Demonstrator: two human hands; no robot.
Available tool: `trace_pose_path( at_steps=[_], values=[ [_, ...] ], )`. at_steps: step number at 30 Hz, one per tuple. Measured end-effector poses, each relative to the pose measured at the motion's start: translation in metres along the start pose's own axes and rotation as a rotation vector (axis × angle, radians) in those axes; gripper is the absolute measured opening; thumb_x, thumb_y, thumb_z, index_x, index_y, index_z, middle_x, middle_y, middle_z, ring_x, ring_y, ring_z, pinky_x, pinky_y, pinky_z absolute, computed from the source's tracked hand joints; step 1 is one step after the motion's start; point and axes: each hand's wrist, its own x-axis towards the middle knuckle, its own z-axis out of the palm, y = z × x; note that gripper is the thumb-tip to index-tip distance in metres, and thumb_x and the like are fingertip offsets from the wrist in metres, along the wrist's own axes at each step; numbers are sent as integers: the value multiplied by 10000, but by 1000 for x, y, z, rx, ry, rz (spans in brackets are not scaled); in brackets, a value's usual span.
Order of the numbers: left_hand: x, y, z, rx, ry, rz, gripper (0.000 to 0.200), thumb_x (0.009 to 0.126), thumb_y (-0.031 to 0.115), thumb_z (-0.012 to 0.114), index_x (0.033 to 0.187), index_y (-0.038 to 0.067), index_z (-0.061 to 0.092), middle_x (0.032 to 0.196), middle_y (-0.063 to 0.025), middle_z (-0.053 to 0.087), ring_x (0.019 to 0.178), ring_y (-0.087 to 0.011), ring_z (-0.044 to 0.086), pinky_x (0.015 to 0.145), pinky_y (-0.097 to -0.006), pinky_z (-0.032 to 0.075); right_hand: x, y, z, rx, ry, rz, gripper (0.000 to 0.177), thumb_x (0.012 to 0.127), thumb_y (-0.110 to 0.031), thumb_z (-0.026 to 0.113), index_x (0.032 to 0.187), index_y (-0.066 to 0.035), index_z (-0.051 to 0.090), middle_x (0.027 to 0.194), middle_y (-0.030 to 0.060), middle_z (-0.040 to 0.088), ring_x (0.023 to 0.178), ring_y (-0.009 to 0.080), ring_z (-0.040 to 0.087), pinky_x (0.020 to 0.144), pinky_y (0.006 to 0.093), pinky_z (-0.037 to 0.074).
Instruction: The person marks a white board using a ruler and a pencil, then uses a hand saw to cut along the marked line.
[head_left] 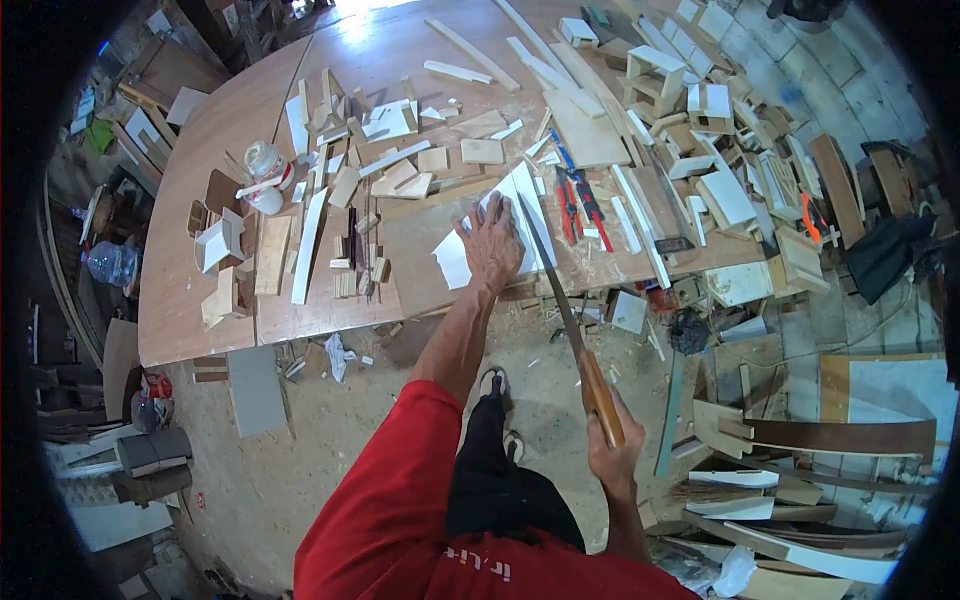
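My left hand (pixel 492 240) lies spread on a white-faced board (pixel 455 262) near the table's front edge. It presses down with nothing wrapped in its fingers. A handsaw (pixel 568 312) with a long narrow blade slants up from the lower right, its tip end at the board's right part. My right hand (pixel 612 450) is closed around the saw's wooden handle (pixel 598 395), out in front of the table. Whether the teeth are in a cut cannot be made out. Right of the blade lie red-handled tools (pixel 568 210), which look like pliers or cutters.
The wooden table (pixel 200 310) carries many offcuts and strips. A white-topped jar (pixel 265 180) stands at the left, near a small open box (pixel 220 240). Small wooden pieces (pixel 720 195) are heaped at the right. Boards (pixel 800 510) and scraps cover the floor at right.
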Motion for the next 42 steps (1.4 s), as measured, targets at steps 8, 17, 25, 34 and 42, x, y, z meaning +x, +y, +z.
trace_pose_path(
  at_steps=[8,17,25,34,42],
  values=[
    [0,1,-2,-2,20,22,602,800,200,576,1391,140,477,1473,-56,407,1326,-334,348,1066,-599,235,8,-5,2,-32,-32,-10,514,819,-8,552,1331,23,522,831,169,634,644,142,585,614,282,509],
    [-1,-1,4,-21,48,21,554,819,202,571,1362,119,500,1458,-61,413,1311,-338,357,1054,-614,240,8,-4,3,-8,-46,101,506,804,-2,559,1308,40,530,900,192,665,732,187,665,664,308,527],
    [1,1,2,-14,65,29,600,770,203,614,1354,113,507,1450,-51,416,1307,-326,354,1044,-624,259,-1,0,-5,-11,-26,85,474,814,-9,574,1280,70,543,980,219,683,798,201,702,704,310,542],
    [2,5,-7,8,-20,2,553,842,207,557,1386,143,484,1474,-44,405,1346,-326,330,1081,-597,227,7,-2,0,-44,-47,83,505,805,4,541,1309,32,535,829,183,659,623,156,593,606,294,504],
    [2,2,-2,-12,22,11,571,823,203,567,1383,134,483,1463,-57,416,1327,-341,353,1064,-599,240,15,-1,-1,-29,-57,108,516,789,13,559,1304,36,531,884,196,673,682,175,654,638,306,527]
  ],
)
